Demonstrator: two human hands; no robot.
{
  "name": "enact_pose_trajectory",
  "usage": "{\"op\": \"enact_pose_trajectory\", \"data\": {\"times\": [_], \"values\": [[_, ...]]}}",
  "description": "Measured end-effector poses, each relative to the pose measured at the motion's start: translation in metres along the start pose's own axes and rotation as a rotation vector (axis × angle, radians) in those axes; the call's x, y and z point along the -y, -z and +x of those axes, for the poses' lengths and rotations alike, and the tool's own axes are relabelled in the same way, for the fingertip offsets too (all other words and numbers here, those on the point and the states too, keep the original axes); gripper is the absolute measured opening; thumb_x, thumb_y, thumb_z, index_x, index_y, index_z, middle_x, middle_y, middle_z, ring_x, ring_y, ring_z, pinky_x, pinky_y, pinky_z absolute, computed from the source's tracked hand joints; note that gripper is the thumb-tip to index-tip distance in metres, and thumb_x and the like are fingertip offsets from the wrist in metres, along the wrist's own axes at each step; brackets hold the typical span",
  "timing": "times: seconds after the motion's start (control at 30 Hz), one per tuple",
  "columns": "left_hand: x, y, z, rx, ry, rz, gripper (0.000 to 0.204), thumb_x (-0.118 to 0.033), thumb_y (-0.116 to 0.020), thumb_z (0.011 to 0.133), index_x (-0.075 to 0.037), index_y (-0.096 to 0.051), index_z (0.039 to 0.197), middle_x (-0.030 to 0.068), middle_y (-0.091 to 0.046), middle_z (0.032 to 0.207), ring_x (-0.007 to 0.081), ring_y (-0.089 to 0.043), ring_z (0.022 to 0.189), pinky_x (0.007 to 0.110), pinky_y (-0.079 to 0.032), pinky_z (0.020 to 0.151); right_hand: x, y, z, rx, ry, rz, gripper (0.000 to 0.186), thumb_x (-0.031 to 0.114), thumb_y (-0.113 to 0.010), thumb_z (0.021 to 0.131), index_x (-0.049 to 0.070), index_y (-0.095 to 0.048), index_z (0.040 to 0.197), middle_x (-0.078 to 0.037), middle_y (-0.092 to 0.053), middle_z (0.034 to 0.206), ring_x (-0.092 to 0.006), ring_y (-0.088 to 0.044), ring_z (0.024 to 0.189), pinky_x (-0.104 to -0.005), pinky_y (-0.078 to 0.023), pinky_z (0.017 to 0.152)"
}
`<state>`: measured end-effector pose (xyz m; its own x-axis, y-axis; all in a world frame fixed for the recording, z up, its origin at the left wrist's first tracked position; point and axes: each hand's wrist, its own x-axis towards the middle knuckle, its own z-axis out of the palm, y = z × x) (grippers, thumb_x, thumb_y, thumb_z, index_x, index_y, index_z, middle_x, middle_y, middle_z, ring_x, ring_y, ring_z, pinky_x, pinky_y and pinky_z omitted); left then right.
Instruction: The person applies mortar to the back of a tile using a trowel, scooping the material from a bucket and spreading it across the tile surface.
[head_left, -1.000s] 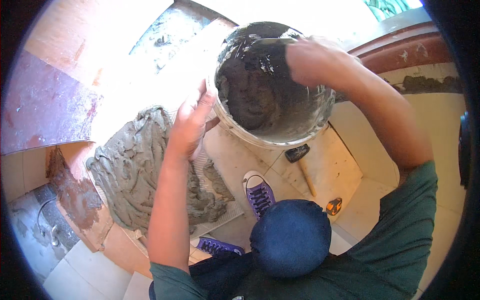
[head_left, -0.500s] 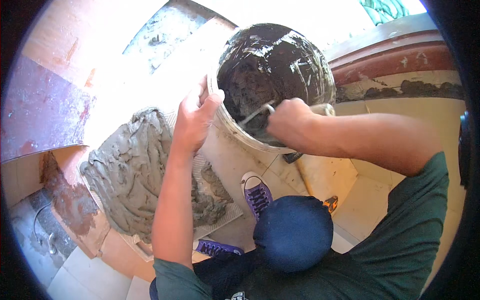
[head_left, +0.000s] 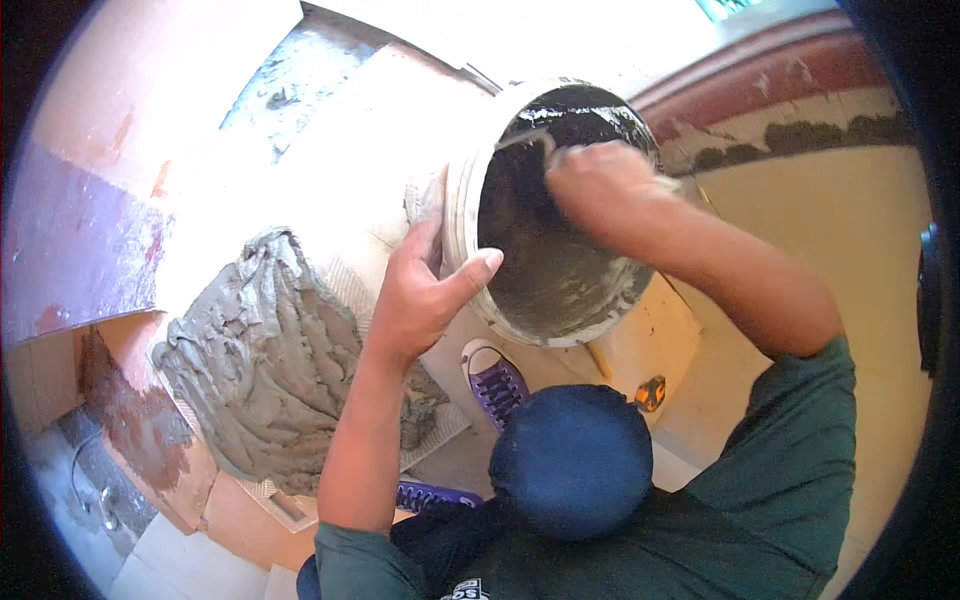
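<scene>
A large white bucket (head_left: 462,225), smeared inside with dark mortar, is tilted so its mouth faces me. My left hand (head_left: 425,290) grips its left side, thumb near the rim and fingers along the outer wall. My right hand (head_left: 605,180) is closed around the handle of a trowel, reaching into the bucket's mouth. The trowel's thin bent metal neck (head_left: 540,138) shows left of my fist; its blade is hard to make out against the inner wall. Left of my left forearm, a thick heap of wet grey mortar (head_left: 265,370) covers a ridged-back tile (head_left: 440,440).
My purple sneakers (head_left: 497,390) stand below the bucket. A wooden tool handle (head_left: 600,360) and an orange-and-black tool (head_left: 650,393) lie to their right. A red-brown ledge (head_left: 740,90) runs along the upper right. A purple panel (head_left: 80,230) stands at left.
The bucket has tipped and shifted slightly right and down in view. My right hand has moved the trowel up toward the far inner wall. My left hand still holds the bucket's side.
</scene>
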<state>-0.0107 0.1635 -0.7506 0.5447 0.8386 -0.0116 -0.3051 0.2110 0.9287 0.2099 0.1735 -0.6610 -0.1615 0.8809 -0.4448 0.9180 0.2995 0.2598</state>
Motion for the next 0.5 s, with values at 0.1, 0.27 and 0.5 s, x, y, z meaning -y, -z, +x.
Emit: {"op": "enact_pose_trajectory", "data": {"times": [0.1,0.27,0.5], "values": [[0.005,0.002,-0.014,0.055,0.019,0.148,0.087,-0.015,-0.073,0.088,0.01,-0.022,0.155,0.0186,-0.042,0.152,0.0252,-0.042,0.139,0.038,-0.028,0.118,0.034,-0.046,-0.02,0.013,0.043,0.098,0.015,0.009,-0.062,0.083,0.0,-0.074,0.086,-0.02,-0.072,0.084,-0.0333,-0.074,0.083,-0.0439,-0.061,0.069],[-0.008,-0.013,-0.02,0.021,0.039,-0.013,0.094,-0.018,-0.076,0.086,0.011,-0.019,0.155,0.0199,-0.038,0.155,0.026,-0.039,0.143,0.037,-0.028,0.119,0.012,-0.039,-0.062,0.329,0.21,0.066,0.013,0.007,-0.063,0.081,0.0,-0.073,0.084,-0.021,-0.072,0.085,-0.0362,-0.074,0.083,-0.0454,-0.06,0.07],[0.015,-0.024,-0.029,0.037,-0.027,0.162,0.094,-0.023,-0.075,0.089,0.008,-0.019,0.156,0.0211,-0.033,0.158,0.0272,-0.036,0.144,0.037,-0.027,0.119,0.001,-0.065,-0.046,0.041,0.085,0.089,0.014,0.009,-0.062,0.082,0.002,-0.073,0.082,-0.021,-0.072,0.083,-0.0366,-0.073,0.078,-0.0468,-0.059,0.068]]}}
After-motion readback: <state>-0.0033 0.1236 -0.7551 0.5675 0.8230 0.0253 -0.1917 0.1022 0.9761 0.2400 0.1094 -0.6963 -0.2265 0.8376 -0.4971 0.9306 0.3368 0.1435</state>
